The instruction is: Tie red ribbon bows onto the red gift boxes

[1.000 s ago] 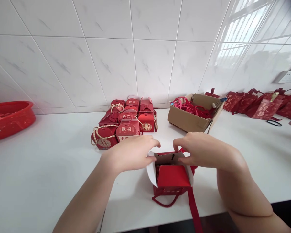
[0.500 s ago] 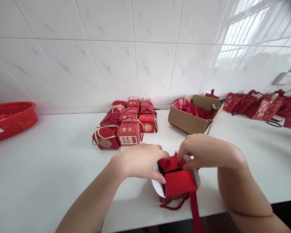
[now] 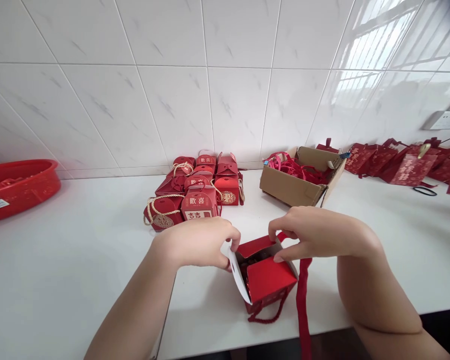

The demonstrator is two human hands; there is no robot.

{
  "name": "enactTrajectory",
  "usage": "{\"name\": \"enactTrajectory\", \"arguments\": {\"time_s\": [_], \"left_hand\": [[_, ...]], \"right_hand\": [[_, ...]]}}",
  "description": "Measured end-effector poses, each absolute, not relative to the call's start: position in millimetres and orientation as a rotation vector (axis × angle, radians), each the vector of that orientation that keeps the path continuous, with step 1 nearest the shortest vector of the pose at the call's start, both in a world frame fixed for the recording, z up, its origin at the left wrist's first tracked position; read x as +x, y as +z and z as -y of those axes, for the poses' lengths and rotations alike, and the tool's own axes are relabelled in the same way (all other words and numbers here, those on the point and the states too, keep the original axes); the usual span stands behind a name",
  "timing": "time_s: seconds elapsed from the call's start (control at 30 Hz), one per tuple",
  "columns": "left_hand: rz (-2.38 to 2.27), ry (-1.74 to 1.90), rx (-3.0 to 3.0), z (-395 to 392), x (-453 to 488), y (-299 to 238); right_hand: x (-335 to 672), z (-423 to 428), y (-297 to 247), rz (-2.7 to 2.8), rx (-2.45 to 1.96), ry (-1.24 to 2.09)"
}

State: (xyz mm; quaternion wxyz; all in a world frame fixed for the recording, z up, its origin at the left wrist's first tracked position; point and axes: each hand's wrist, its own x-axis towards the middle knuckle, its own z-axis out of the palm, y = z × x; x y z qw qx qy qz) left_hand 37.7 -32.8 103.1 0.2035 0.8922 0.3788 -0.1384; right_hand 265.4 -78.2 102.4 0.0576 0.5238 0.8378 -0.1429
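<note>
In the head view a red paper gift box [image 3: 270, 276] stands at the front of the white table, its top flaps partly up and its inside partly showing. Dark contents inside are too small to make out. My left hand [image 3: 206, 242] pinches the white-lined left side flap [image 3: 240, 279]. Closed over the box's right rear edge is my right hand [image 3: 303, 232], thumb on the red front flap and fingers behind. A dark red cord handle [image 3: 268, 319] hangs at the front. Right of the box a red ribbon [image 3: 302, 300] runs down over the table edge.
Several finished-looking red gift boxes [image 3: 200, 197] stand grouped by the tiled wall. A cardboard box [image 3: 290, 185] of red ribbons is behind my right hand. A red basin [image 3: 26, 185] sits far left. Red paper bags [image 3: 408, 167] and a black loop [image 3: 424, 191] lie right.
My left hand has drawn back left and now pinches the side flap. The red rear flap's raised point between my fingers has gone down, and the box has shifted slightly left.
</note>
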Motion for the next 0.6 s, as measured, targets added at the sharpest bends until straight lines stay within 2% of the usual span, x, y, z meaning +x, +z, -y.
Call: {"name": "enactTrajectory", "arguments": {"time_s": [0.23,0.4,0.6], "left_hand": [[-1.101,-0.385,2.548,34.4,34.1,105.8],[-0.919,-0.391,2.595,36.7,46.3,101.9],[-0.958,-0.466,2.564,38.7,61.6,93.5]], "right_hand": [[274.4,77.9,101.5,-2.851,1.769,-0.411],[288.2,82.8,106.6,-3.066,1.678,-0.371],[298.7,87.7,107.2,-3.233,1.657,-0.178]]}}
